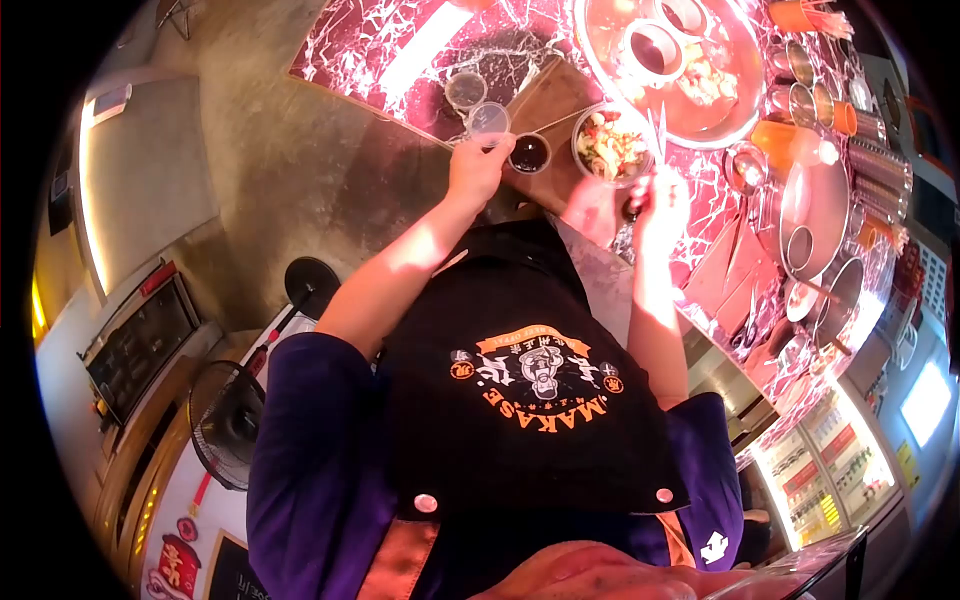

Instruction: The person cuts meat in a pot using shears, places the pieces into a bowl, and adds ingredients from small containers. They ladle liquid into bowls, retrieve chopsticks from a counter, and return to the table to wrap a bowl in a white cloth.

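Note:
My left hand (476, 170) is closed, its fingertips pinched at the edge of a clear round plastic lid (489, 119). Right beside those fingers is a small cup of dark sauce (529, 154). My right hand (660, 205) is wrapped round the handles of a pair of scissors (657, 130), blades pointing away from me. Between the hands, a clear round bowl (577, 145) holds chopped food in red, white and green. A brown board (545, 100) lies beneath the sauce cup. Glare washes out part of the right hand.
A large round tray (592, 60) with food and two dark-filled cups (655, 50) stands at the far side. Another clear round piece (466, 90) lies near the table's left edge. To the right are an orange bottle (785, 143), metal containers (880, 170) and a tray (815, 200).

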Tool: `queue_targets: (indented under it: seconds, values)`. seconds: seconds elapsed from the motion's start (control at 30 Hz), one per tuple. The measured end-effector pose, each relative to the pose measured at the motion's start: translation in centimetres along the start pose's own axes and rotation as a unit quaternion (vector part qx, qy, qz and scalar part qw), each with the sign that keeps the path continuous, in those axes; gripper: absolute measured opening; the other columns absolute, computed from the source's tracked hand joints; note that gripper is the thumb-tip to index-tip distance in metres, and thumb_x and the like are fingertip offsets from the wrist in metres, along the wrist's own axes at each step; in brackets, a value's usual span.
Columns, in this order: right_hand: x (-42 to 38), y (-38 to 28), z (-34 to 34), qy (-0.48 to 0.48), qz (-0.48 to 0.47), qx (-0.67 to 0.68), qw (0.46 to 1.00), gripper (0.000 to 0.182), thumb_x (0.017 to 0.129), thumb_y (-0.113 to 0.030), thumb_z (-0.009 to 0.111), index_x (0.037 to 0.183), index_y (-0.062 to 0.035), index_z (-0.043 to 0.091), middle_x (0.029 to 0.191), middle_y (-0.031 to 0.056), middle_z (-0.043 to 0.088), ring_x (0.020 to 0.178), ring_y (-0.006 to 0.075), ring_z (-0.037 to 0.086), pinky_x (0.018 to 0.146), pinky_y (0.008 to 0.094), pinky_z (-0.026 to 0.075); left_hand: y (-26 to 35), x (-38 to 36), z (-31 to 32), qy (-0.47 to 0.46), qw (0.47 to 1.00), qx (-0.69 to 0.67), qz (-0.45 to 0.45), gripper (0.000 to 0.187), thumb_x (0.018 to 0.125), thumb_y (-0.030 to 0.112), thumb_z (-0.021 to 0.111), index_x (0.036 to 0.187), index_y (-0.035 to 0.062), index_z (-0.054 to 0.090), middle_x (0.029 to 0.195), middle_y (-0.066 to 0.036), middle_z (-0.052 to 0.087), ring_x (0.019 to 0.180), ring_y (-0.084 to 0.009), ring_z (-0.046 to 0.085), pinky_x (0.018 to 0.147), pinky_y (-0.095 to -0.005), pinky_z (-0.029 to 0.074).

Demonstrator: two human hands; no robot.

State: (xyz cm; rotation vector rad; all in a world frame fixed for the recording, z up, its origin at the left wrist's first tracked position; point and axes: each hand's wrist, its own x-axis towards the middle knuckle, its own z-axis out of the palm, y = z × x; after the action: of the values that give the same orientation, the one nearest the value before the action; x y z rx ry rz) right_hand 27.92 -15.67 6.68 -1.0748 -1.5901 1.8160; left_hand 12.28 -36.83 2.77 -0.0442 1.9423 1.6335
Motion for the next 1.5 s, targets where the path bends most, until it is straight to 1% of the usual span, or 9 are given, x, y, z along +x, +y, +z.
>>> queue_targets:
  seconds: [0.1, 0.23, 0.33, 0.43, 0.53, 0.67, 0.77, 0.83, 1.5]
  values:
    - [-5.2, 1.6, 3.2, -0.086, -0.046, -0.137, 0.986, 0.011, 0.094, -0.009, 0.058, 0.101, -0.0053, 0.065, 0.076, 0.0034, 0.065, 0.063, 0.0066, 0.057, 0.057, 0.0228, 0.047, -2.5, 0.1, -0.1, -0.012, 0.998, -0.056, -0.037, 0.020, 0.090, 0.016, 0.065, 0.097, -0.0021, 0.071, 0.080, -0.002, 0.068, 0.075, -0.0086, 0.062, 0.069, -0.0227, 0.051]
    - [-6.1, 6.2, 4.6, -0.159, -0.099, -0.317, 0.930, 0.037, 0.080, -0.009, 0.070, 0.116, -0.0045, 0.061, 0.107, 0.0140, 0.065, 0.093, 0.0275, 0.063, 0.083, 0.0339, 0.050, -3.2, 0.6, 0.2, -0.023, 0.996, -0.073, -0.050, 0.021, 0.091, 0.018, 0.065, 0.096, -0.0014, 0.071, 0.080, -0.003, 0.068, 0.073, -0.0089, 0.063, 0.067, -0.0232, 0.053]
    - [-5.9, 5.0, 7.4, -0.151, -0.268, -0.376, 0.874, 0.061, 0.074, -0.009, 0.076, 0.130, -0.0027, 0.052, 0.123, 0.0178, 0.059, 0.111, 0.0329, 0.058, 0.095, 0.0385, 0.046, -2.8, 0.7, 0.0, -0.018, 0.998, 0.055, -0.039, 0.022, 0.090, 0.020, 0.066, 0.096, -0.0007, 0.071, 0.078, -0.004, 0.068, 0.066, -0.0096, 0.063, 0.062, -0.0234, 0.053]
    - [-5.5, 5.2, 9.0, -0.163, -0.252, -0.370, 0.879, 0.074, 0.072, -0.010, 0.078, 0.137, -0.0008, 0.045, 0.131, 0.0204, 0.054, 0.122, 0.0360, 0.050, 0.103, 0.0409, 0.041, -1.2, 0.2, 0.1, -0.006, 0.996, 0.066, -0.062, 0.024, 0.088, 0.023, 0.067, 0.097, 0.0012, 0.072, 0.073, -0.006, 0.068, 0.061, -0.0111, 0.063, 0.057, -0.0249, 0.051]
    - [-4.9, 6.0, 9.9, -0.169, -0.251, -0.381, 0.874, 0.076, 0.071, -0.011, 0.079, 0.138, -0.0034, 0.044, 0.127, 0.0188, 0.056, 0.117, 0.0353, 0.053, 0.100, 0.0403, 0.043, -4.4, 1.5, 0.5, 0.022, 0.984, 0.167, 0.064, 0.023, 0.086, 0.023, 0.066, 0.096, 0.0036, 0.074, 0.064, -0.008, 0.067, 0.060, -0.0152, 0.066, 0.057, -0.0302, 0.051]
    - [-5.1, 6.1, 10.5, -0.151, -0.227, -0.408, 0.871, 0.077, 0.073, -0.015, 0.078, 0.140, -0.0059, 0.042, 0.124, 0.0171, 0.058, 0.114, 0.0343, 0.054, 0.098, 0.0410, 0.043, -2.6, 0.6, -0.4, -0.002, 0.975, 0.211, 0.063, 0.025, 0.087, 0.022, 0.064, 0.102, 0.0031, 0.071, 0.079, -0.011, 0.070, 0.069, -0.0201, 0.068, 0.063, -0.0324, 0.052]
    - [-5.0, 6.4, 10.6, -0.145, -0.221, -0.412, 0.872, 0.077, 0.074, -0.017, 0.077, 0.140, -0.0059, 0.040, 0.126, 0.0174, 0.057, 0.116, 0.0346, 0.053, 0.100, 0.0413, 0.043, -1.4, 0.2, -2.3, -0.074, 0.932, 0.278, 0.222, 0.039, 0.084, 0.022, 0.064, 0.118, 0.0030, 0.063, 0.112, -0.015, 0.065, 0.097, -0.0275, 0.064, 0.083, -0.0363, 0.050]
    - [-4.7, 6.8, 10.3, -0.147, -0.214, -0.409, 0.875, 0.077, 0.074, -0.018, 0.077, 0.141, -0.0057, 0.040, 0.127, 0.0176, 0.056, 0.117, 0.0349, 0.053, 0.101, 0.0415, 0.042, -1.6, 0.9, -3.2, -0.137, 0.777, 0.353, 0.502, 0.057, 0.079, 0.025, 0.064, 0.130, 0.0030, 0.050, 0.136, -0.015, 0.048, 0.121, -0.0331, 0.049, 0.101, -0.0409, 0.041]
    - [-4.6, 7.8, 8.9, -0.179, -0.272, -0.415, 0.849, 0.058, 0.083, -0.016, 0.068, 0.134, 0.0025, 0.048, 0.130, 0.0220, 0.054, 0.120, 0.0382, 0.051, 0.103, 0.0426, 0.040, -3.4, 1.7, -2.2, -0.124, 0.739, 0.432, 0.503, 0.052, 0.082, 0.027, 0.058, 0.128, 0.0050, 0.055, 0.140, -0.009, 0.046, 0.133, -0.0272, 0.035, 0.114, -0.0507, 0.021]
